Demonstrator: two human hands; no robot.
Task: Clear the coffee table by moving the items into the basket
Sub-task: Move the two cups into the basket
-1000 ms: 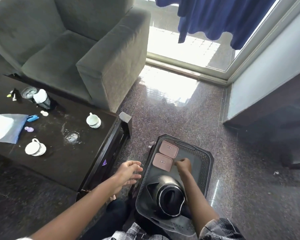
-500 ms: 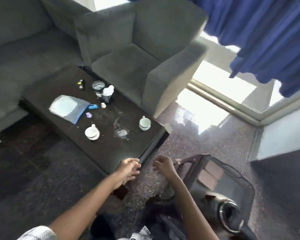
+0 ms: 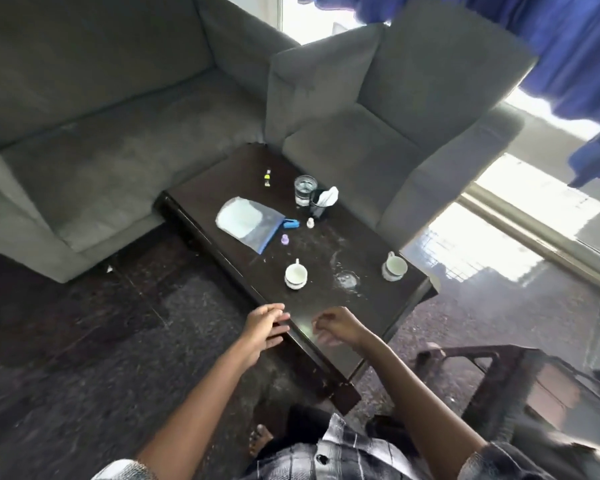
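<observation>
The dark coffee table point(image 3: 326, 306) holds two white cups on saucers, one point(image 3: 296, 276) near its middle and one point(image 3: 394, 267) at its right edge. A glass of water point(image 3: 305, 190), a dark holder with a white tissue point(image 3: 321, 202), a blue-edged pouch point(image 3: 248, 223) and small bits stand further back. My left hand point(image 3: 262, 329) hovers empty at the table's near edge, fingers relaxed. My right hand point(image 3: 336, 327) hangs over the near corner, fingers loosely curled, holding nothing. The dark basket point(image 3: 465, 358) stands on the floor at the lower right, with pink boxes point(image 3: 551, 389) inside.
A grey sofa point(image 3: 101, 133) runs along the table's left and a grey armchair point(image 3: 395, 126) stands behind it. A wet patch point(image 3: 347, 278) lies between the cups. Blue curtains point(image 3: 568, 46) hang over the bright window at the upper right. My foot point(image 3: 258, 439) shows below.
My right hand has left the basket and come over the table's near corner. My view has swung left from the basket to the table. My left hand has reached the table's edge.
</observation>
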